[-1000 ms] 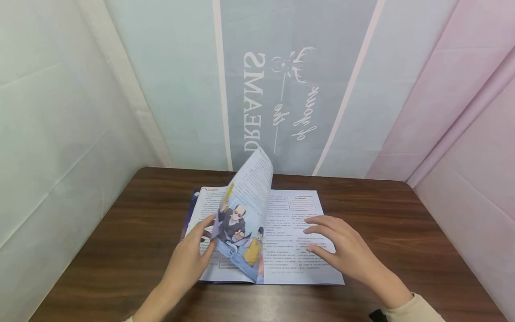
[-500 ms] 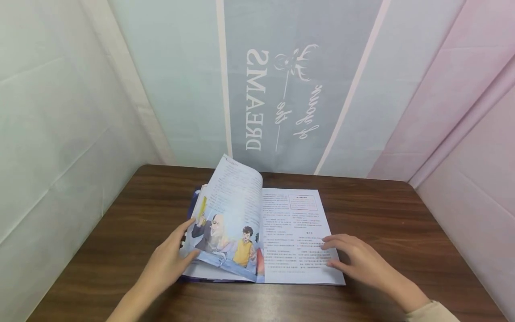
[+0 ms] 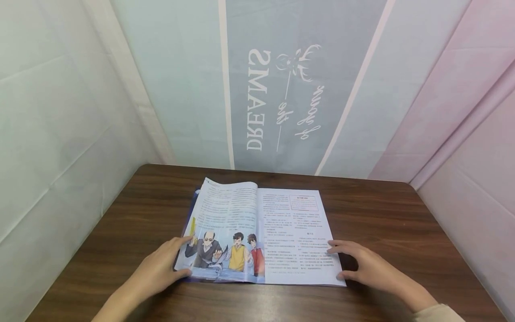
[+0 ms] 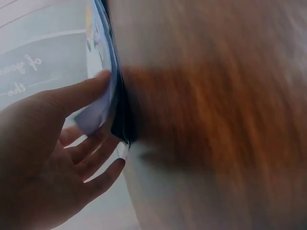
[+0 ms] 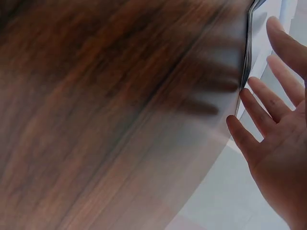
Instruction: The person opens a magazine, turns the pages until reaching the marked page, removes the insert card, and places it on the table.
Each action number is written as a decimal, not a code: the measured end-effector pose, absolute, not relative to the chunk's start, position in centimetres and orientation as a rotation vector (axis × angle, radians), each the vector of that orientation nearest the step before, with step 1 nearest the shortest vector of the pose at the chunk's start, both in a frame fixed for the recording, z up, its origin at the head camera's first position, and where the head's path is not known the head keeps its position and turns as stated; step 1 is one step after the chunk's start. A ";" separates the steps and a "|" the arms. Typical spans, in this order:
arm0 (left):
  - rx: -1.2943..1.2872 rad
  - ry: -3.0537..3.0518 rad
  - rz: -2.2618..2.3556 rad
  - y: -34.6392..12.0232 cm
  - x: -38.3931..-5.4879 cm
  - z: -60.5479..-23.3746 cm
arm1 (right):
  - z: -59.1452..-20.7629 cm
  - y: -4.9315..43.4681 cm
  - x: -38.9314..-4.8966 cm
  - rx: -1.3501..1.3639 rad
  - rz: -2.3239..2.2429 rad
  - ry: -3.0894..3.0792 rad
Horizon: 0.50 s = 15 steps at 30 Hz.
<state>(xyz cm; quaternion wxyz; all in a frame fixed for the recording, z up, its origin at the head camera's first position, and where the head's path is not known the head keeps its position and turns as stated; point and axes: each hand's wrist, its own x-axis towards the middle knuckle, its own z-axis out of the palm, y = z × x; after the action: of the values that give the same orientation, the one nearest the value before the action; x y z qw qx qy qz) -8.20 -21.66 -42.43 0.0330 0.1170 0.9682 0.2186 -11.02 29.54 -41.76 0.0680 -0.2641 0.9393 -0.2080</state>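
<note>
Pale fabric panels (image 3: 193,89) hang behind and on both sides of a dark brown wood-grain table (image 3: 141,232), grey and mint in the middle, white at left, pink at right. White lettering (image 3: 258,100) on the back panel, sideways and mirror-flipped, reads "of your", "the" and "DREAMS", with a line-drawn deer head (image 3: 295,62) beside it.

On the table, between my hands, lies an illustrated book (image 3: 260,232), spread wide, a strip of dark blue cover (image 3: 193,205) showing at its left. The left page (image 3: 221,210) bows upward at its far end; under columns of text is a cartoon illustration (image 3: 219,257): a bald figure in dark glasses, a dark-haired one in a yellow vest and another in red. The right page (image 3: 297,243) lies flat, with two columns of print and a red-bordered box (image 3: 303,203). The print is too small to read.

My left hand (image 3: 158,264) touches the left page's outer edge, thumb and fingers spread apart. My right hand (image 3: 372,270), below a beige sleeve (image 3: 436,313), is at the right edge, fingers and thumb well parted.
</note>
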 end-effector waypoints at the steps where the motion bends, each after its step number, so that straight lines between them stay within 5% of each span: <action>1: 0.360 2.975 0.661 -21.8 -8.2 -42.5 | -41.8 29.5 -11.0 -0.787 -0.636 2.818; 15: 0.445 2.962 0.555 -23.3 -8.5 -42.9 | -42.6 29.6 -10.9 -0.705 -0.618 2.802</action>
<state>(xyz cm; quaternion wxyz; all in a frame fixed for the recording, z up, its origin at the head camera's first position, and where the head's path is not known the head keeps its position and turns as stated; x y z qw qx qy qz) -8.51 -23.28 -42.87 0.0479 0.1460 0.9712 0.1818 -10.89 29.64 -42.65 0.0934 -0.2374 0.9442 -0.2082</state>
